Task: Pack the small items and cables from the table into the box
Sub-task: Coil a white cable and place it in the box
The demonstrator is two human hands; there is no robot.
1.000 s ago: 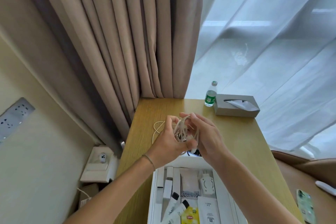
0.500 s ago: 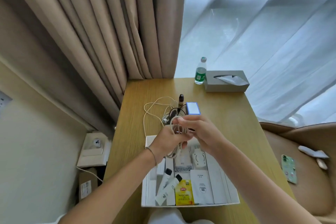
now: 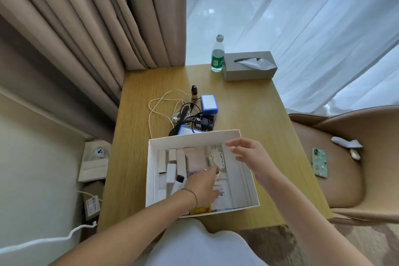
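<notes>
A white open box [image 3: 194,136] sits on the wooden table [image 3: 254,110] in front of me. My left hand [image 3: 203,187] reaches down into the box, fingers closed on a coiled white cable [image 3: 218,176] that shows just past the fingertips. Above the box's right side, my right hand [image 3: 251,155] hovers with fingers spread and holds nothing. Behind the box lie a loose white cable [image 3: 159,103], tangled black cables with an adapter [image 3: 200,120], two blue-and-white small boxes [image 3: 209,103] [image 3: 185,130] and a small brown bottle [image 3: 194,91].
The box holds white cartons, black-capped tubes, a beige pouch [image 3: 195,158], a white round adapter [image 3: 216,157] and a yellow tea bag [image 3: 200,209]. A water bottle [image 3: 217,54] and grey tissue box [image 3: 249,67] stand at the table's far edge. A phone [image 3: 319,162] lies on the chair to the right.
The view tilted down. Both hands held the coiled cable above the table; the left hand has lowered it into the box, and the right hand has let go and opened.
</notes>
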